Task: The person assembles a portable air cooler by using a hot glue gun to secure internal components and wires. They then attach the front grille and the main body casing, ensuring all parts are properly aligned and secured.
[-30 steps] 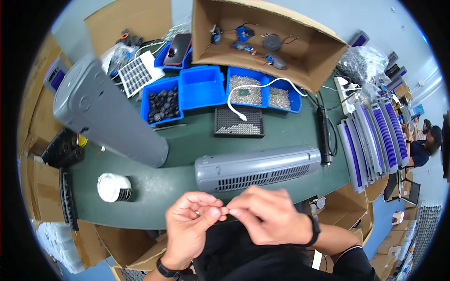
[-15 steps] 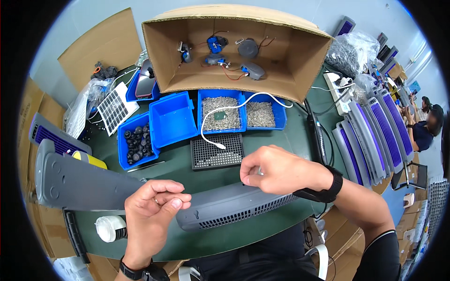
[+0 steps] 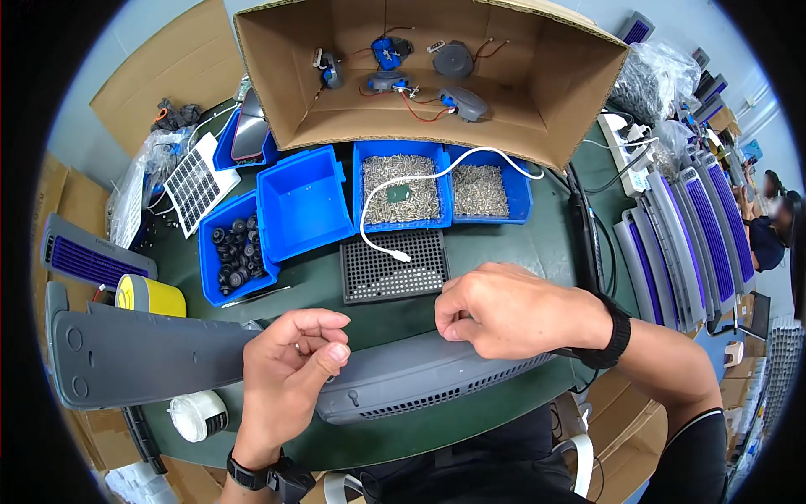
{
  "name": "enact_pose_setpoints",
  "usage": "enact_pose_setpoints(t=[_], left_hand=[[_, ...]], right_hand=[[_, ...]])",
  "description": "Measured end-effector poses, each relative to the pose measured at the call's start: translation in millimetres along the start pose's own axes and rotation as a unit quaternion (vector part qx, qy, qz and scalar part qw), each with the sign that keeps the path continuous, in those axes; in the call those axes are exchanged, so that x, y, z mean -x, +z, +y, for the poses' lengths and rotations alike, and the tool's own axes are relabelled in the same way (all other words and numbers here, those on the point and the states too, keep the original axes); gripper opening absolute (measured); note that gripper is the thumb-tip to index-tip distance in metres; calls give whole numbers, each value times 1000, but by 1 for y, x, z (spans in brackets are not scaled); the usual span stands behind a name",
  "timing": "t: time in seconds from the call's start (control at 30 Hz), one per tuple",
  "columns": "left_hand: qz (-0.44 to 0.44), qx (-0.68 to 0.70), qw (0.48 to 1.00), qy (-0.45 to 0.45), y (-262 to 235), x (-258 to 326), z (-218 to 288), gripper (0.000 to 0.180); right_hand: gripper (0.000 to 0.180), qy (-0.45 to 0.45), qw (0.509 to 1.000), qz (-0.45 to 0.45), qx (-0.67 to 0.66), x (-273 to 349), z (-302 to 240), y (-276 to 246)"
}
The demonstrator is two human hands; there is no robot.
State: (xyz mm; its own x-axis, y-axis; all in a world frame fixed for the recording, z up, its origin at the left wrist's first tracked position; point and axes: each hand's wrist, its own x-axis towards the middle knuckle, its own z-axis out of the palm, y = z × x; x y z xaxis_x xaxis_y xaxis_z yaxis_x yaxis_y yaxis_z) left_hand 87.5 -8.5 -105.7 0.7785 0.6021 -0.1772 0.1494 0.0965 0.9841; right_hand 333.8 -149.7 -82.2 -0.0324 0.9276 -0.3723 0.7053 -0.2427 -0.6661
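A long grey plastic housing (image 3: 399, 374) with a row of slots along its near side lies on the green table in front of me. Over its right part is my right hand (image 3: 525, 312), closed with thumb and fingers drawn together; whatever they pinch is hidden. My left hand (image 3: 290, 365) hovers by the housing's left end, fingers curled inward and thumb close to them. Its palm is mostly hidden, so I cannot make out what it holds. To its left a flat grey cover (image 3: 151, 353) reaches toward the hand, partly behind it.
Blue bins hold screws (image 3: 401, 189), more screws (image 3: 480, 191) and black round parts (image 3: 238, 256); another blue bin (image 3: 304, 206) is empty. Behind stands a cardboard box (image 3: 327, 126) with wired parts. A black perforated tray (image 3: 390, 277), white jar (image 3: 199, 416) and stacked grey-purple panels (image 3: 672, 244) surround the work.
My view has shifted a little, moving the surroundings outward in the picture. The left thumb has parted slightly from its fingers. My right hand stays closed over the housing.
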Motion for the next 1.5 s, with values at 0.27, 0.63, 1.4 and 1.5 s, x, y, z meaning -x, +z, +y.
enact_pose_setpoints(t=[0.27,0.63,1.4,1.5], left_hand=[[-38,-26,999,-19,-4,-1,-4,16],[-22,-51,998,-21,-17,-9,-17,29],[-43,-143,980,-129,-16,-10,3,42],[-58,-155,979,-114,-10,-6,13,38]], right_hand=[[14,-32,998,28,39,8,5,6],[9,-81,940,289,-161,117,-13,37],[7,-39,840,537,-61,122,77,154],[7,-40,840,538,-55,122,77,154]])
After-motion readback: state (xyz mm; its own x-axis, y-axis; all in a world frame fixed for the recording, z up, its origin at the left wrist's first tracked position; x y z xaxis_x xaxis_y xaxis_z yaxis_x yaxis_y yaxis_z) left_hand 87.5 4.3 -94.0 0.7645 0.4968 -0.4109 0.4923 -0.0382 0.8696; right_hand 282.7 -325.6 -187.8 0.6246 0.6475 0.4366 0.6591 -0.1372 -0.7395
